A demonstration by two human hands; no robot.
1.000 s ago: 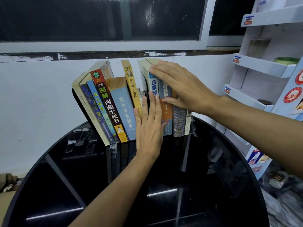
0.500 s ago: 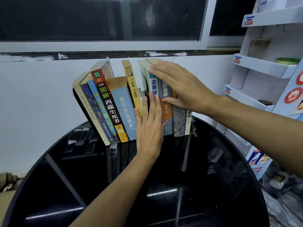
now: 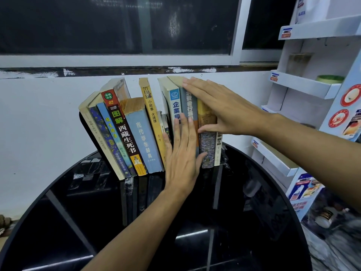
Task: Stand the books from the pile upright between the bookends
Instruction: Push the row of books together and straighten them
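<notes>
On the black counter (image 3: 117, 222) nothing has shifted in the last second. The left hand (image 3: 181, 159) stays flat, fingers straight, against the lower spines, and the right hand (image 3: 220, 108) stays spread open over the taller tops. The books (image 3: 140, 133) stand in a row at the far edge, the left ones leaning on a black bookend (image 3: 83, 122), so the job looks nearly finished. Spines read 图解 西藏生死书, 现代学生辞典, 小故事 大道理.
</notes>
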